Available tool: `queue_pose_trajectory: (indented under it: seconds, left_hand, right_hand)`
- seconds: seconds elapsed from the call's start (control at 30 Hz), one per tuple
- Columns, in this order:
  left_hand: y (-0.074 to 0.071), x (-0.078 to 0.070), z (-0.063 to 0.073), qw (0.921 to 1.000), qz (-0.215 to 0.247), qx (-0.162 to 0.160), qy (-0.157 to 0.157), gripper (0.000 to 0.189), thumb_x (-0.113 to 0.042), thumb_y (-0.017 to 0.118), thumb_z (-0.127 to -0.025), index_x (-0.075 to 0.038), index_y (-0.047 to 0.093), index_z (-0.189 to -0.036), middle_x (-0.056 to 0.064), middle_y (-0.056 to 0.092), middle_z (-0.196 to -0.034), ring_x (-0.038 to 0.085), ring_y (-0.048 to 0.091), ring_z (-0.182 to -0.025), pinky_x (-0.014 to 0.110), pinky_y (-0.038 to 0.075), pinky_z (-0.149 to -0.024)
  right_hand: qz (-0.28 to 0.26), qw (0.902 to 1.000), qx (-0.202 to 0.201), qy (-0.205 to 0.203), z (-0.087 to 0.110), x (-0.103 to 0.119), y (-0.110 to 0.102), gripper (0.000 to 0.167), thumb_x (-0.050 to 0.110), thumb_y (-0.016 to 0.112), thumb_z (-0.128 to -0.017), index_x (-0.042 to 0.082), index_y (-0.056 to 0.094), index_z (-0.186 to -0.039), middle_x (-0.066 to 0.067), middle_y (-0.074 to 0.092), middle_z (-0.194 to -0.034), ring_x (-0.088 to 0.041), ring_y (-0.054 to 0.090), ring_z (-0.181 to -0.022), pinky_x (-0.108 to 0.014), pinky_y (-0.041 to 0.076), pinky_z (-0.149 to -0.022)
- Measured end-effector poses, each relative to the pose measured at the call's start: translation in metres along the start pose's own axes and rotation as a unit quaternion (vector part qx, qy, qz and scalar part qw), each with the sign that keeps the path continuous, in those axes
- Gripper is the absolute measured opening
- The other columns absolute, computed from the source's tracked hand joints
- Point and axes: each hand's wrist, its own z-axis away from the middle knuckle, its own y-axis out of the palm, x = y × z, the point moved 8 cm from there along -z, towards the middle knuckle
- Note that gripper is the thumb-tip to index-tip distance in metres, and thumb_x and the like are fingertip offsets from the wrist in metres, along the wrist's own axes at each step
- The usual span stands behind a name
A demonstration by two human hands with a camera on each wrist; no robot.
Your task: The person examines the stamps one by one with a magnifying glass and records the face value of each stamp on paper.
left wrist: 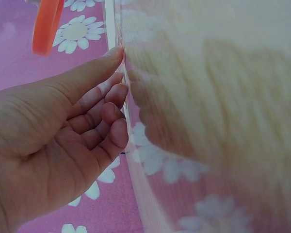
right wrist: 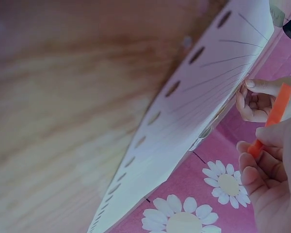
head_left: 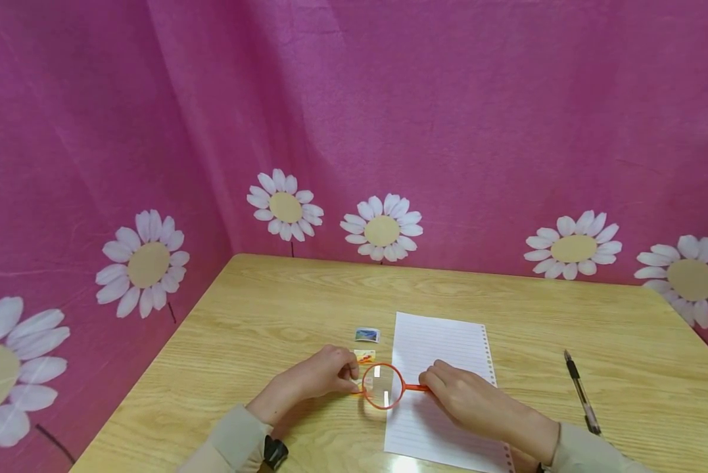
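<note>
My right hand grips the handle of an orange magnifying glass and holds its round lens low over the table, left of the handle. In the right wrist view, thumb and fingers close around the orange handle. My left hand rests at the table, its fingertips right at a small stamp that shows partly through the lens. The left wrist view has the thumb stretched to the tabletop and the other fingers loosely bent. Above lie a yellow stamp and a blue stamp.
A lined sheet of paper with punched holes lies under the right hand. Farther right is a black pen on the wooden table. Pink cloth with daisies hangs behind and along the left side.
</note>
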Motion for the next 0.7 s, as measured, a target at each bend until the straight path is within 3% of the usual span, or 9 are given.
queue_pose_trajectory:
  seconds: [0.23, 0.53, 0.7]
  left_hand:
    - [0.0001, 0.0002, -0.0002, 1.0, 0.0, -0.003, -0.002, 0.015, -0.011, 0.078, -0.082, -0.005, 0.065, -0.082, -0.002, 0.056, -0.071, -0.002, 0.042, -0.065, 0.013, 0.039, -0.061]
    - [0.0003, 0.0018, -0.0001, 1.0, 0.006, 0.0, -0.005, 0.015, -0.011, 0.078, -0.082, -0.005, 0.064, -0.082, -0.004, 0.055, -0.071, -0.001, 0.042, -0.065, 0.014, 0.039, -0.061]
    - [0.0005, 0.0017, -0.0003, 1.0, 0.005, -0.005, -0.005, 0.015, -0.01, 0.078, -0.081, -0.006, 0.064, -0.081, -0.003, 0.054, -0.07, -0.002, 0.041, -0.065, 0.014, 0.038, -0.061]
  right_hand:
    - [-0.004, 1.0, 0.002, -0.001, -0.0013, -0.0008, 0.0008, 0.04, 0.024, 0.023, -0.109, 0.01, 0.057, -0.093, 0.007, 0.053, -0.08, -0.003, 0.05, -0.072, -0.015, 0.046, -0.063]
    - [0.003, 0.9993, -0.03, -0.021, -0.0029, 0.0015, -0.0015, 0.04, 0.022, 0.024, -0.109, 0.009, 0.057, -0.091, 0.006, 0.052, -0.079, -0.005, 0.049, -0.071, -0.017, 0.045, -0.063]
    - [0.007, 0.9996, -0.02, -0.016, -0.0026, 0.0012, 0.0014, 0.042, 0.023, 0.022, -0.109, 0.01, 0.057, -0.09, 0.006, 0.052, -0.078, -0.004, 0.049, -0.071, -0.016, 0.045, -0.063]
